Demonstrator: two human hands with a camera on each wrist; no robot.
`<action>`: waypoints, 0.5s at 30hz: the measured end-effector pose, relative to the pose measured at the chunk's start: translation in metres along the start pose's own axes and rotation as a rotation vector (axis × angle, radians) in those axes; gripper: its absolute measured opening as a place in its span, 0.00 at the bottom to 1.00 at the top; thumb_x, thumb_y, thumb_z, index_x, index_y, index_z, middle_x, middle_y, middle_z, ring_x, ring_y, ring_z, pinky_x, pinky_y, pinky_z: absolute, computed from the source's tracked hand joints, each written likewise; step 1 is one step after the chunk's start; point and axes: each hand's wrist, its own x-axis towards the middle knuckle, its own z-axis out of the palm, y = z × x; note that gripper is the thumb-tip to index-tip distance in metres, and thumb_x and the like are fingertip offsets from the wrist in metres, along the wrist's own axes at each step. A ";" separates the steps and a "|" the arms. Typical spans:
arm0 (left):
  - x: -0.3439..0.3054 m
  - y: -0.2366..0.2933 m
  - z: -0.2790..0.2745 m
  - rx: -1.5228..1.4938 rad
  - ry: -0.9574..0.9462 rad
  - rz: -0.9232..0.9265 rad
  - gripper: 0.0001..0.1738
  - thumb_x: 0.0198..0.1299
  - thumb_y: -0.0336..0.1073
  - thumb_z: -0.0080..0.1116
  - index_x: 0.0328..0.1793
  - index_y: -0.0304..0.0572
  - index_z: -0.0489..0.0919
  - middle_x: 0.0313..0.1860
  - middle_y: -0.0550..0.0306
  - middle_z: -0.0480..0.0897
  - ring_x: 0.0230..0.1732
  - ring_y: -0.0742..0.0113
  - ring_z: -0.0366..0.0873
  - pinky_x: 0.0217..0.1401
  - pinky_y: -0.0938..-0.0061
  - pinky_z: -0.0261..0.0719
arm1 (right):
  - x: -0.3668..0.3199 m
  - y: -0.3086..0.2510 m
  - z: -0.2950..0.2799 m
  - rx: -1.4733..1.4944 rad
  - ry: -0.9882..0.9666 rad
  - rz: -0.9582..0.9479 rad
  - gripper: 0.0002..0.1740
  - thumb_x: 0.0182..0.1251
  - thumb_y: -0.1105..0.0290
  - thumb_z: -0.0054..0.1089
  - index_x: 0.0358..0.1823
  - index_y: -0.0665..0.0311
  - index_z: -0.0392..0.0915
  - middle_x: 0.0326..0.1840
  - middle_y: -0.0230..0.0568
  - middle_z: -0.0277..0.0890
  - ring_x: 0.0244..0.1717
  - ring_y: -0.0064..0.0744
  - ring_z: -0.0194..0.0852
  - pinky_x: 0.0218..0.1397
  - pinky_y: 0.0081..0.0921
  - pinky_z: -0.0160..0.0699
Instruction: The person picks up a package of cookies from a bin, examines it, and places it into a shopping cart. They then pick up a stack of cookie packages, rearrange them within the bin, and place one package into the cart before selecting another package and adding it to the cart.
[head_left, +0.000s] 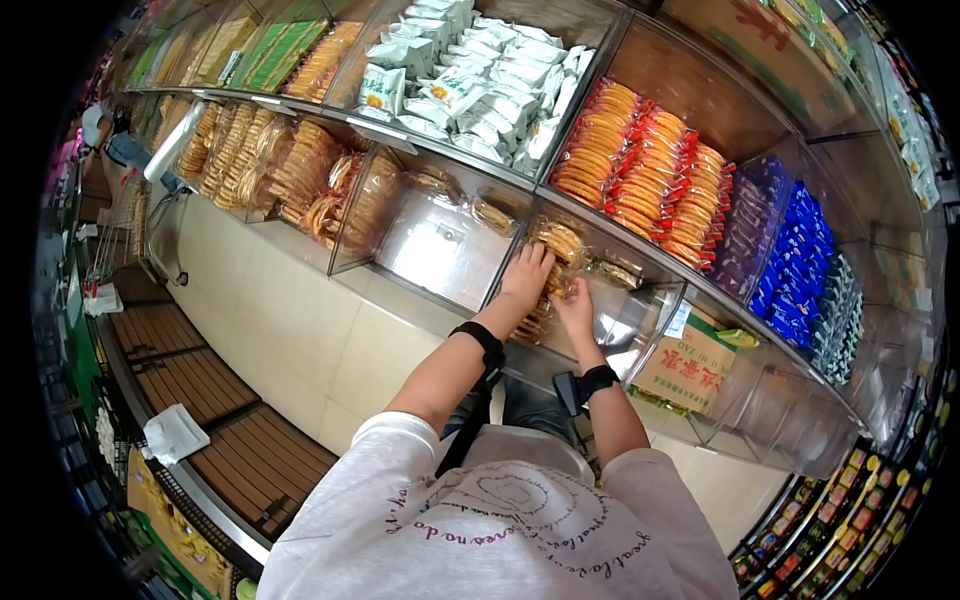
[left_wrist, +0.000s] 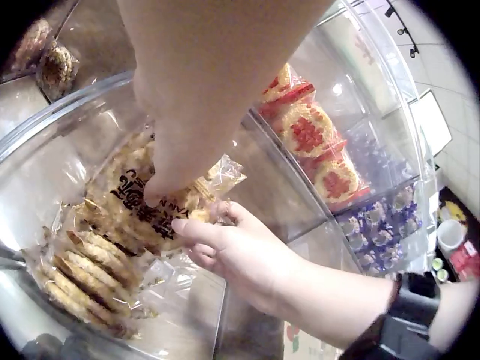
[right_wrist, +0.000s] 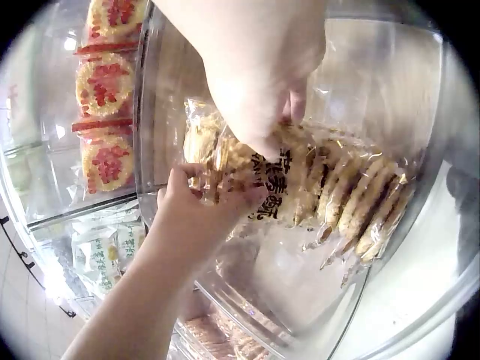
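A clear-wrapped biscuit packet with black lettering [left_wrist: 135, 191] lies in a clear plastic bin between both hands. In the head view my left hand [head_left: 526, 277] reaches in from the left and grips the packet's near side. My right hand [head_left: 576, 310] pinches its other end, thumb and fingertips on the crinkled wrapper. The right wrist view shows the left hand [right_wrist: 193, 211] with its thumb on the lettering, and the right hand [right_wrist: 262, 86] over the packet, its fingers partly hidden. Right beside it stands a row of wrapped biscuits [right_wrist: 364, 199], on edge.
Bin dividers [head_left: 510, 265] rise on both sides. A higher shelf behind has red-and-yellow wrapped crackers [head_left: 640, 170], white packets [head_left: 500, 80] and blue packets [head_left: 795, 270]. More bagged biscuits [head_left: 310, 175] fill bins to the left. A printed carton [head_left: 685, 365] sits to the right.
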 end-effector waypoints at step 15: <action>-0.068 0.003 -0.024 -0.098 0.064 0.308 0.20 0.36 0.36 0.54 0.40 0.49 0.65 0.35 0.57 0.66 0.40 0.61 0.64 0.44 0.68 0.60 | -0.023 0.055 -0.034 0.188 -0.240 0.031 0.21 0.48 0.82 0.44 0.47 0.62 0.61 0.43 0.38 0.66 0.42 0.28 0.65 0.44 0.20 0.64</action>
